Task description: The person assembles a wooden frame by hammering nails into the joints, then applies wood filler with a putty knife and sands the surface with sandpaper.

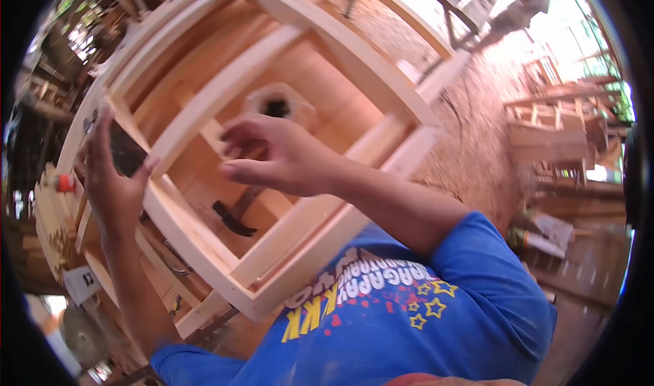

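Note:
A pale wooden frame (327,35) with crossing rails and a panel beneath them fills the middle of the view. My left hand (112,182) is at its left corner, thumb and fingers spread apart beside a dark rectangular patch (126,148). My right hand (283,156) hovers over the frame's inner opening, fingers loosely curved and thumb apart, with nothing visible between them. Just beyond it sits a clear plastic bag or tub (300,103) with dark contents, blurred. A hammer (234,220) with a black head lies inside the frame, nearer my body.
Below left of the frame are more wooden slats (163,263) and a white tag (80,284). A red-capped item (65,183) is at the far left. Wood shavings cover the floor (470,141). Stacked wooden furniture parts (552,144) stand at the right, and another person (524,8) is at the back.

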A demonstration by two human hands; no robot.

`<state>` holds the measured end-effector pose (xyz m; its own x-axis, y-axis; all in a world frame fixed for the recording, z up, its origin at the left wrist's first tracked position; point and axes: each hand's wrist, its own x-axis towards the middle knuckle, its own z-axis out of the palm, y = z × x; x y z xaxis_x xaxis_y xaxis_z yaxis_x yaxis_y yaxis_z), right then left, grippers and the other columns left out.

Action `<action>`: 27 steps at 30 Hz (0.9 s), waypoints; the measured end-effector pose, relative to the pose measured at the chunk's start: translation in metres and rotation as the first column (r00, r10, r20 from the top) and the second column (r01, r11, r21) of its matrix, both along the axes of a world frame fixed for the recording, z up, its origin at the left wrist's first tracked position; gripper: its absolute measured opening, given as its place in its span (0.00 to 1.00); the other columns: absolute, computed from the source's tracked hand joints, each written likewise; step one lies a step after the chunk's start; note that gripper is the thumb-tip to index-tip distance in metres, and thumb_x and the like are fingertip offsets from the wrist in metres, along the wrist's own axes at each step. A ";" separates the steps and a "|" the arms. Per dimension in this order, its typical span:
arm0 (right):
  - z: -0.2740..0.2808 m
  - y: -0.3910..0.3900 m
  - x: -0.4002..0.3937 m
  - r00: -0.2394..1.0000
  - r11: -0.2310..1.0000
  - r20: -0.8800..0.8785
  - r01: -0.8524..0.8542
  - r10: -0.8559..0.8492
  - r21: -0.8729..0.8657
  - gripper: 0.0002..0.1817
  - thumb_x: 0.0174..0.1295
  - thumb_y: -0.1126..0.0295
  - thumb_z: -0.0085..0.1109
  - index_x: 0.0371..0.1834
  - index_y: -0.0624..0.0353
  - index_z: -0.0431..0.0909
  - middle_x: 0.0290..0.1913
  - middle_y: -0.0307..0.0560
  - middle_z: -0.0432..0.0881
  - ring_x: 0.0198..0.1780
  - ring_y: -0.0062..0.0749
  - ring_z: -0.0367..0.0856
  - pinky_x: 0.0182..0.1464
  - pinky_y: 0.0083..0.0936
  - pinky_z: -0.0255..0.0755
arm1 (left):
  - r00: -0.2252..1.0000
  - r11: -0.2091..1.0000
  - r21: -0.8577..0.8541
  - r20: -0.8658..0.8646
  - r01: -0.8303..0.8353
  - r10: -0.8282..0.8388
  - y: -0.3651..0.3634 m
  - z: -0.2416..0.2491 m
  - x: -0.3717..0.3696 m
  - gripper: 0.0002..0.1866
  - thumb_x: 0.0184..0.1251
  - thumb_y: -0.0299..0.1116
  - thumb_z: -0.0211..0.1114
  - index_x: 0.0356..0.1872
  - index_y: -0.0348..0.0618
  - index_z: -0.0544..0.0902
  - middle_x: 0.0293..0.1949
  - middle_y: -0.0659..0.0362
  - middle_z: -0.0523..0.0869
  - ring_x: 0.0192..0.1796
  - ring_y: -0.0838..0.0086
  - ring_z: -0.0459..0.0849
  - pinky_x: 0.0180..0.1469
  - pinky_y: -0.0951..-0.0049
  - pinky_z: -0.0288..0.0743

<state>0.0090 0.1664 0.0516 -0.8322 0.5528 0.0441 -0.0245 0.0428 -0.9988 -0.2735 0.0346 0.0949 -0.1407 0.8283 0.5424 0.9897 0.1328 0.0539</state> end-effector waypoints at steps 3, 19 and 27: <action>0.006 -0.008 0.004 0.987 0.998 -0.162 -0.018 0.009 -0.053 0.28 0.71 0.62 0.74 0.66 0.66 0.76 0.55 0.50 0.86 0.56 0.25 0.85 0.58 0.26 0.81 | 0.937 0.946 -0.129 -0.149 0.298 -0.316 0.015 0.014 0.087 0.47 0.50 0.35 0.85 0.76 0.55 0.76 0.70 0.61 0.83 0.74 0.61 0.80 0.78 0.46 0.64; 0.055 0.085 0.286 0.935 0.926 0.033 0.344 -0.353 0.158 0.14 0.62 0.74 0.77 0.50 0.61 0.84 0.46 0.40 0.89 0.49 0.20 0.87 0.49 0.21 0.83 | 0.822 0.926 -0.084 0.495 0.368 -0.282 0.008 0.002 0.262 0.37 0.53 0.39 0.85 0.67 0.45 0.84 0.62 0.50 0.86 0.63 0.53 0.85 0.65 0.54 0.76; 0.067 0.150 0.328 0.800 0.579 0.598 -0.469 -0.042 0.667 0.16 0.56 0.82 0.59 0.46 0.60 0.88 0.44 0.48 0.87 0.50 0.49 0.87 0.50 0.45 0.80 | 0.828 0.970 -0.198 0.561 0.143 -0.008 0.041 -0.084 0.384 0.40 0.48 0.38 0.86 0.68 0.47 0.82 0.54 0.52 0.89 0.55 0.54 0.87 0.60 0.54 0.80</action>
